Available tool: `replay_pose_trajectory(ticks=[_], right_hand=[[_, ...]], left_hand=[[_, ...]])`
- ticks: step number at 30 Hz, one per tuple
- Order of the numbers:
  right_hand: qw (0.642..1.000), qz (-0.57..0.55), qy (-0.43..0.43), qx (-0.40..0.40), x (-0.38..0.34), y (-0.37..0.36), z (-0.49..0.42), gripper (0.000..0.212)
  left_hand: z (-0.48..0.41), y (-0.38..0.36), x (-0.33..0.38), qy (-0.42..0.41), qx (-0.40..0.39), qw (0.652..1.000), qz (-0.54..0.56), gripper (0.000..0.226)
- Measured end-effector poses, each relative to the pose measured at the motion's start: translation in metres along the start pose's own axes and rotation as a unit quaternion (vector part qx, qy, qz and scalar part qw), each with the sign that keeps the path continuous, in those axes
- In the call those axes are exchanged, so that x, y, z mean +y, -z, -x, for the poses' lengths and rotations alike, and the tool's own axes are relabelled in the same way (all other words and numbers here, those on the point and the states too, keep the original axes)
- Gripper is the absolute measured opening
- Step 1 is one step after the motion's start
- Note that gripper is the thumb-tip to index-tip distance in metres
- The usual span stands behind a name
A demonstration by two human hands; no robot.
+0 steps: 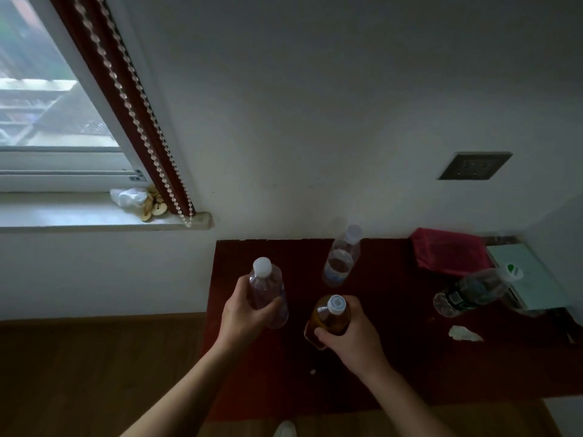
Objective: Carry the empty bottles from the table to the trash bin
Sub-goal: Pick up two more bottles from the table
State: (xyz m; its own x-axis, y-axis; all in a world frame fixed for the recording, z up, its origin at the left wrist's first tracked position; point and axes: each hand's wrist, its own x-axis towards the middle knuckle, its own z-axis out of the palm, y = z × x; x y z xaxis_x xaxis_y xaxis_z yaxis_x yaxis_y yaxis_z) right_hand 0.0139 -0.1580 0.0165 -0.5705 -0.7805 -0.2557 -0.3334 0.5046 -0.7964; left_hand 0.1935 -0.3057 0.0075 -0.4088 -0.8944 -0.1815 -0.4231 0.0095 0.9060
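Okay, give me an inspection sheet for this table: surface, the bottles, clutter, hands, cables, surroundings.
Surface: dark red table.
Job's things: clear bottle in the left hand; amber bottle in the right hand; second clear bottle standing on the table's far side; dark-labelled bottle at the table's right side.
Clutter: red cloth, pale box and paper scrap, all on the table's right side.
Hands: the left hand grips the clear bottle; the right hand grips the amber bottle.
Cables: nothing seen.
Surroundings: window, plastic bag on its sill, wall socket, wooden floor.
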Motion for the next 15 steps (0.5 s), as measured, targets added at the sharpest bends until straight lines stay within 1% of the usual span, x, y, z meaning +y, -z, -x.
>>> replay_pose_trajectory(ticks=[5, 9, 12, 15], right_hand=[[0.997, -0.037, 0.056, -0.032, -0.024, 0.021, -0.009, 0.062], [0.99, -0.055, 0.118, -0.061, -0.051, 0.028, -0.014, 0.062], [0.977, -0.052, 0.168, -0.119, -0.068, 0.021, -0.009, 0.059], [0.959, -0.041, 0.211, -0.182, -0.079, 0.005, 0.006, 0.057]], left_hand=[[0.024, 0.029, 0.006, 0.016, 0.091, 0.995, 0.034, 0.052], [0.064, 0.048, 0.019, 0.012, 0.171, 0.985, 0.034, 0.047], [0.11, 0.059, 0.024, 0.016, 0.235, 0.972, 0.017, 0.043], [0.166, 0.072, 0.015, 0.042, 0.294, 0.955, 0.006, 0.05]])
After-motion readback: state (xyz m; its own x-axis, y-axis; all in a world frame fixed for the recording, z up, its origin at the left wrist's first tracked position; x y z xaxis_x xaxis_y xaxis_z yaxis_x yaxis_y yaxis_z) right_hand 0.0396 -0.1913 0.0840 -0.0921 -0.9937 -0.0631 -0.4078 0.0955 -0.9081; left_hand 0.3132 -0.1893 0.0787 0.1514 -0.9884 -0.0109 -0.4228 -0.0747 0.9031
